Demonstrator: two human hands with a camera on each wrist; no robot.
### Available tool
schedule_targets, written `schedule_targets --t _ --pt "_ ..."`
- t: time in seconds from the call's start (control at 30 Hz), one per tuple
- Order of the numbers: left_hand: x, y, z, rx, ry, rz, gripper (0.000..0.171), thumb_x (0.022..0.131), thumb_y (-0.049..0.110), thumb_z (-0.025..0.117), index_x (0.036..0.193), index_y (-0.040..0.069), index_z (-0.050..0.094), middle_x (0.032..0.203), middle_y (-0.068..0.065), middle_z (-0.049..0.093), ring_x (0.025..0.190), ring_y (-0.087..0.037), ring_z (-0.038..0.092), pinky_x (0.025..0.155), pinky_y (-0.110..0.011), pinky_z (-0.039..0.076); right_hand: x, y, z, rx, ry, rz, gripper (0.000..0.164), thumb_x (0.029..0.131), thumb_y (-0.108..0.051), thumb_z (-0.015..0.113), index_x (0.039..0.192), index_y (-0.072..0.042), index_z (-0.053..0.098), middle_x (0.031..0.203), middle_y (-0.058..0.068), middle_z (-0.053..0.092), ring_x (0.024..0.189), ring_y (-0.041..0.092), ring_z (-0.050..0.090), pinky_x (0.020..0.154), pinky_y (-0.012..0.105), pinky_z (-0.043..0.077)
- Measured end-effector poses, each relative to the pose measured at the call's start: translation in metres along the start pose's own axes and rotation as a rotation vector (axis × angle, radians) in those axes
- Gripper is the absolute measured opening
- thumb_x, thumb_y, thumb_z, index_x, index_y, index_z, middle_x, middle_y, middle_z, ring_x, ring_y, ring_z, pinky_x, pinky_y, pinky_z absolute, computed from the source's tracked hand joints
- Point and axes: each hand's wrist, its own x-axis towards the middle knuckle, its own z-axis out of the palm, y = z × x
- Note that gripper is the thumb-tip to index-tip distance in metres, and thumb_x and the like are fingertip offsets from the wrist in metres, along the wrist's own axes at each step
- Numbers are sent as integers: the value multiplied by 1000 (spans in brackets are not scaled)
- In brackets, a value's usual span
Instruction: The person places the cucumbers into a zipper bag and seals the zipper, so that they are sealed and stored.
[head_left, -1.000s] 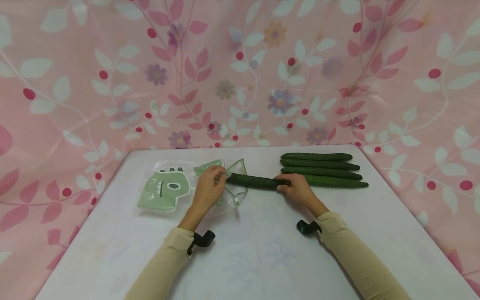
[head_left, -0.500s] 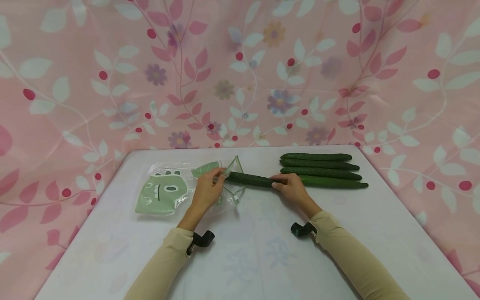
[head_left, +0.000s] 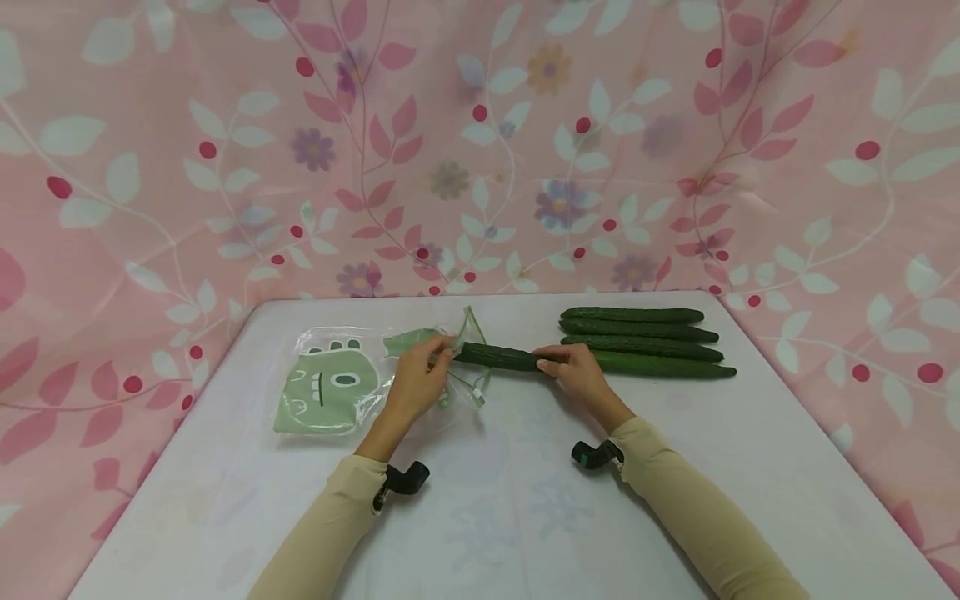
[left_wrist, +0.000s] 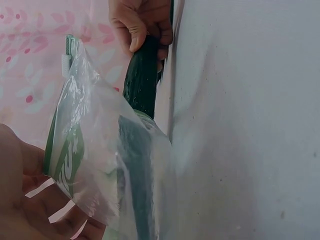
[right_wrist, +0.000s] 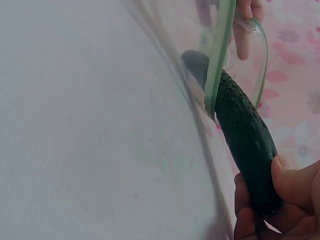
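A dark green cucumber [head_left: 501,357] lies nearly level across the middle of the head view. Its far end is inside a clear zip bag [right_wrist: 216,65] and shows through the plastic. My right hand [head_left: 573,371] grips the cucumber's near end, thumb on one side and fingers on the other. With the left hand [head_left: 416,375] I pinch the bag's green-edged rim, which stands apart as an open mouth around the cucumber. A white slider [left_wrist: 65,65] sits on the zip strip. The bag's body, printed with a green cartoon monster [head_left: 330,390], lies flat to the left.
Several more cucumbers [head_left: 637,329] lie side by side at the back right, just beyond my right hand. Everything rests on a white-covered table [head_left: 510,500]. A pink floral cloth [head_left: 480,167] hangs behind its back edge.
My right hand has moved left with the cucumber, whose end has slid deeper into the bag. The left hand stays nearly in place, while the bag's rim has shifted slightly.
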Motion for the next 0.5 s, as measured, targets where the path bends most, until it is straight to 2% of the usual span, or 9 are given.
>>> schedule_targets --t 0.2,0.33,0.5 --pt "1 -1 0 -4 -19 0 28 104 13 57 127 8 73 120 -11 72 97 -27 69 80 -45 56 1 -5 3 46 -4 40 30 101 -8 67 130 -5 73 136 17 65 130 36 55 106 52 44" --pt "-1 1 0 -12 -32 32 30 104 13 57 130 9 72 125 -10 71 102 -26 67 84 -46 55 5 -7 7 63 -9 47 30 101 -7 67 130 -5 73 134 16 66 129 34 57 106 51 44" --pt "-2 4 2 -17 -39 60 30 104 13 59 130 11 72 128 -9 70 95 -25 66 80 -46 54 9 -9 12 89 -11 29 29 100 -6 68 128 -2 73 130 16 68 124 33 60 103 48 47"
